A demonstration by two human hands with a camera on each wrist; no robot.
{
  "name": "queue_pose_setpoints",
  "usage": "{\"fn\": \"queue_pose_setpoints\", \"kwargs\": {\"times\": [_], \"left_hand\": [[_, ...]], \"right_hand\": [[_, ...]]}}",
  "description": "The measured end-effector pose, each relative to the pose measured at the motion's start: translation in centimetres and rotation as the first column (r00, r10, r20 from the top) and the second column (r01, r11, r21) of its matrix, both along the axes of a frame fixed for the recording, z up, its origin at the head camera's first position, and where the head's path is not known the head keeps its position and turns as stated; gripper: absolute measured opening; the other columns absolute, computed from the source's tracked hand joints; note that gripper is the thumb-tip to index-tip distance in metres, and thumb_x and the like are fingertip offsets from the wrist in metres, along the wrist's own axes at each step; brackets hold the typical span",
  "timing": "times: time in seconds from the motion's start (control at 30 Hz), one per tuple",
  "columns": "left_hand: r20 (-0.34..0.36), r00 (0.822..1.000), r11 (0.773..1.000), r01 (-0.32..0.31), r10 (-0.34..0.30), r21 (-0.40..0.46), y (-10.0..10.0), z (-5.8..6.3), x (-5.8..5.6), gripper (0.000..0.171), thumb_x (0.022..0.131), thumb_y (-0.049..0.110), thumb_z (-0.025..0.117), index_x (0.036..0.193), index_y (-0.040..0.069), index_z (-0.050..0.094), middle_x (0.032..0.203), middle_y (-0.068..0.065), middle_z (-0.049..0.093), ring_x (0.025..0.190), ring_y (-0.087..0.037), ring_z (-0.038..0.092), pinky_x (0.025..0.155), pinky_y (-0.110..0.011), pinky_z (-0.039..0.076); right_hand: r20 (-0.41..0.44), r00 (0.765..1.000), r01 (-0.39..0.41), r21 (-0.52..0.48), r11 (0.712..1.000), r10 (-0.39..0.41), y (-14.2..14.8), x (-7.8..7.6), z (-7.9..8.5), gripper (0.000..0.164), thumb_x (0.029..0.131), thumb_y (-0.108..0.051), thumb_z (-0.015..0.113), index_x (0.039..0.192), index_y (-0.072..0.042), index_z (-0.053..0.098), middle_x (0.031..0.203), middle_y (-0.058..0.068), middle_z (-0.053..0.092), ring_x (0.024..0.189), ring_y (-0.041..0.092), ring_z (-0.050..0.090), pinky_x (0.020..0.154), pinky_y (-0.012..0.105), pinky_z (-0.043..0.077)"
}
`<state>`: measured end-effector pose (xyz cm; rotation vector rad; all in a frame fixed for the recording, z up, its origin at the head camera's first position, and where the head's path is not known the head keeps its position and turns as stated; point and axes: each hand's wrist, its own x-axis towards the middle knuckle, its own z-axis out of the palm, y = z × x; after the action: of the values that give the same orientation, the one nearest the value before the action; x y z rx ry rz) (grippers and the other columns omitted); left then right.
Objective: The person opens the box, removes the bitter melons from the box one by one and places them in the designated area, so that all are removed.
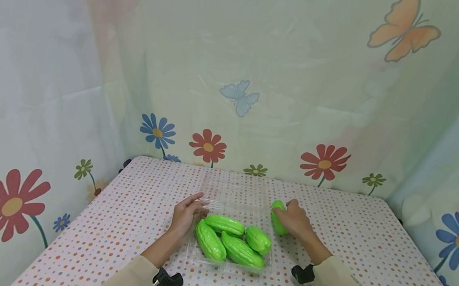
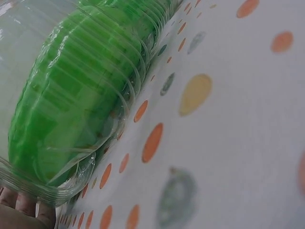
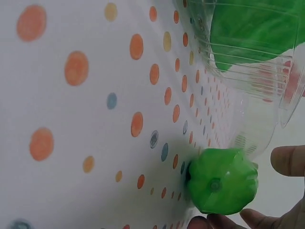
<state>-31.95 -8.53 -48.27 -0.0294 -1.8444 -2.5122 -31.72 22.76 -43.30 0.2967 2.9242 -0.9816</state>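
A clear plastic clamshell box (image 1: pixel 228 266) lies on the table with its transparent lid (image 1: pixel 234 188) laid back behind it. Several bright green ribbed gourds (image 1: pixel 241 249) fill its tray. At the box's left side is my left hand (image 1: pixel 184 214), fingers fairly straight; in the left wrist view its fingertips (image 2: pixel 26 205) meet the ridged corner. Right of the box, my right hand (image 1: pixel 298 220) holds one more green gourd (image 1: pixel 278 218), thumb over it and fingers round its far side. The right wrist view shows this gourd (image 3: pixel 223 182) end-on, low over the tablecloth.
A dotted cloth (image 1: pixel 354 242) covers the table. Curtains with printed flowers and butterflies (image 1: pixel 239 97) hang close behind and at both sides. Black wrist cameras (image 1: pixel 303 274) sit on both forearms.
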Motion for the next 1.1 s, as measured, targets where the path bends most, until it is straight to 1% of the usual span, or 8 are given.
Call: {"fn": "queue_pose_setpoints", "kwargs": {"times": [0.13, 0.23, 0.37, 0.5, 0.7, 0.83, 0.93, 1.1], "left_hand": [[-0.001, 1.0, 1.0, -0.006, 0.006, -0.001, 0.0, 0.1, 0.0, 0.048, 0.098, 0.005, 0.055, 0.145, -0.002, 0.051, 0.125, -0.024, 0.066, 0.094, -0.024, 0.071, 0.084, -0.033, 0.058], [0.0, 1.0, 1.0, -0.005, 0.005, -0.003, 0.0, 0.2, 0.0, 0.047, 0.099, 0.005, 0.054, 0.145, -0.001, 0.051, 0.127, -0.025, 0.065, 0.093, -0.023, 0.071, 0.084, -0.032, 0.058], [0.002, 1.0, 1.0, -0.004, 0.004, 0.001, 0.0, 0.2, 0.0, 0.048, 0.099, 0.004, 0.054, 0.146, -0.002, 0.05, 0.128, -0.026, 0.064, 0.092, -0.021, 0.071, 0.085, -0.033, 0.058], [0.0, 1.0, 1.0, 0.0, 0.0, 0.01, 0.0, 0.2, 0.0, 0.048, 0.098, 0.004, 0.055, 0.146, -0.002, 0.049, 0.129, -0.026, 0.064, 0.092, -0.02, 0.071, 0.086, -0.034, 0.058], [0.004, 1.0, 1.0, -0.011, 0.011, -0.007, 0.0, 0.3, 0.1, 0.048, 0.098, 0.004, 0.055, 0.146, -0.002, 0.05, 0.128, -0.024, 0.065, 0.094, -0.023, 0.071, 0.086, -0.034, 0.058], [0.014, 1.0, 1.0, -0.007, 0.007, -0.006, 0.0, 0.2, 0.1, 0.048, 0.099, 0.005, 0.055, 0.146, -0.001, 0.05, 0.127, -0.023, 0.066, 0.094, -0.022, 0.071, 0.085, -0.033, 0.058], [0.023, 1.0, 1.0, 0.005, -0.005, 0.0, -0.1, 0.1, 0.0, 0.047, 0.099, 0.003, 0.054, 0.146, -0.002, 0.049, 0.126, -0.023, 0.066, 0.093, -0.022, 0.071, 0.085, -0.033, 0.058], [0.019, 1.0, 1.0, 0.011, -0.01, -0.029, -0.2, 0.1, -0.2, 0.046, 0.099, 0.0, 0.052, 0.144, -0.005, 0.05, 0.124, -0.024, 0.067, 0.094, -0.027, 0.071, 0.085, -0.037, 0.059]], "right_hand": [[-0.034, 0.999, 0.003, 0.012, 1.0, -0.003, 0.0, 0.0, 0.1, 0.065, 0.097, -0.039, 0.051, 0.133, 0.013, 0.039, 0.11, 0.03, 0.058, 0.088, 0.034, 0.057, 0.072, 0.045, 0.052], [-0.086, 0.996, 0.008, 0.03, 1.0, -0.005, -0.3, 0.1, 0.2, 0.065, 0.097, -0.038, 0.052, 0.134, 0.014, 0.04, 0.119, 0.034, 0.056, 0.1, 0.043, 0.06, 0.08, 0.054, 0.053], [-0.177, 0.984, 0.022, 0.057, 0.998, -0.012, -0.9, 0.4, 0.4, 0.065, 0.098, -0.038, 0.055, 0.137, 0.012, 0.043, 0.13, 0.036, 0.053, 0.119, 0.054, 0.052, 0.089, 0.063, 0.05], [-0.23, 0.973, 0.007, 0.053, 0.999, 0.005, -1.8, 0.9, 0.9, 0.063, 0.098, -0.036, 0.058, 0.138, 0.011, 0.044, 0.133, 0.035, 0.051, 0.125, 0.055, 0.047, 0.093, 0.065, 0.046], [-0.252, 0.965, -0.063, 0.025, 0.998, 0.068, -2.9, 1.9, 1.7, 0.061, 0.098, -0.036, 0.059, 0.137, 0.009, 0.045, 0.127, 0.032, 0.055, 0.12, 0.051, 0.05, 0.088, 0.06, 0.049], [-0.271, 0.956, -0.109, 0.024, 0.994, 0.111, -3.5, 2.4, 2.0, 0.058, 0.098, -0.034, 0.061, 0.135, 0.009, 0.048, 0.119, 0.028, 0.059, 0.106, 0.043, 0.059, 0.081, 0.053, 0.052], [-0.274, 0.952, -0.135, 0.033, 0.99, 0.139, -3.9, 2.8, 2.1, 0.055, 0.098, -0.033, 0.062, 0.132, 0.008, 0.051, 0.113, 0.025, 0.061, 0.096, 0.036, 0.06, 0.077, 0.049, 0.052], [-0.282, 0.941, -0.19, 0.024, 0.981, 0.189, -4.7, 3.5, 2.6, 0.053, 0.097, -0.033, 0.064, 0.13, 0.007, 0.054, 0.119, 0.026, 0.06, 0.098, 0.035, 0.06, 0.08, 0.05, 0.052]]}}
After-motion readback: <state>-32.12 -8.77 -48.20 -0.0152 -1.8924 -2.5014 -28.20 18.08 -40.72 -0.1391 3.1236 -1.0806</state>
